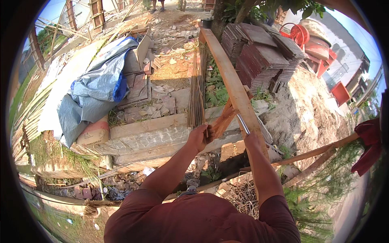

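Note:
My left hand is closed, with fingers curled beside a reddish wooden brace. A small dark piece shows at its fingers, too small to name. My right hand is wrapped round a shiny metal rod, whose upper end reaches toward the joint of brace and plank. Under the right forearm runs a long wooden plank, stretching away toward the tree. The forearm hides part of the plank's near end.
Thin steel bars lie left of the plank. Stacked roof tiles stand beyond it, near an orange concrete mixer. A blue-grey tarpaulin covers things at left. Below runs a low concrete ledge; a wooden rail crosses at right.

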`<act>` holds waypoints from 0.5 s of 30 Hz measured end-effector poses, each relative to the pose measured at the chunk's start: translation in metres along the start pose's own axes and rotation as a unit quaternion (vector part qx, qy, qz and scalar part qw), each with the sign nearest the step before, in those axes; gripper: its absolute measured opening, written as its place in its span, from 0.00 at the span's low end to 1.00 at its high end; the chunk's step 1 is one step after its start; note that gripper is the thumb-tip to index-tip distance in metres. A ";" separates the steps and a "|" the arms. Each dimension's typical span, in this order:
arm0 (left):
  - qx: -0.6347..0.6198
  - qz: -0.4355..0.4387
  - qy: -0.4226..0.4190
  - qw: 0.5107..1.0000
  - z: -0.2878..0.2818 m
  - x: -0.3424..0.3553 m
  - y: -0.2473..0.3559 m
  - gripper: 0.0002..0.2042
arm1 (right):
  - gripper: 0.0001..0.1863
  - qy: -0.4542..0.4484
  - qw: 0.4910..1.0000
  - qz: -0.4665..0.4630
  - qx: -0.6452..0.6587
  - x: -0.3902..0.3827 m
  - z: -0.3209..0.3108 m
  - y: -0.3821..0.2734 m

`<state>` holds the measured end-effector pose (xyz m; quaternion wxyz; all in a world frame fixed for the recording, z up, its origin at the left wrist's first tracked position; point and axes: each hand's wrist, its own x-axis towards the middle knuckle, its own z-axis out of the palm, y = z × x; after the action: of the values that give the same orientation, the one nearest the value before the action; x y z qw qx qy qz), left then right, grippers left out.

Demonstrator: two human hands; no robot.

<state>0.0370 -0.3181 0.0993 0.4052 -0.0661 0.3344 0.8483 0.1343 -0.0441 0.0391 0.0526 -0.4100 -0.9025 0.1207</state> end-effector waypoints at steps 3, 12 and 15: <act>0.040 0.003 0.027 0.999 -0.003 0.007 -0.017 0.09 | 0.21 0.004 0.992 -0.024 0.127 -0.023 0.030 0.028; 0.228 -0.111 0.198 0.947 -0.154 0.035 -0.085 0.12 | 0.21 -0.261 0.943 -0.070 0.197 -0.319 0.003 0.126; 0.386 -0.053 0.210 0.897 -0.196 0.052 -0.099 0.11 | 0.20 -0.227 0.962 -0.065 0.136 -0.362 -0.018 0.149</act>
<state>0.0438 -0.3620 -0.1221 0.3635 -0.0987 0.7085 0.5968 0.4843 -0.2187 0.0186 -0.0909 -0.3011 -0.8905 0.3287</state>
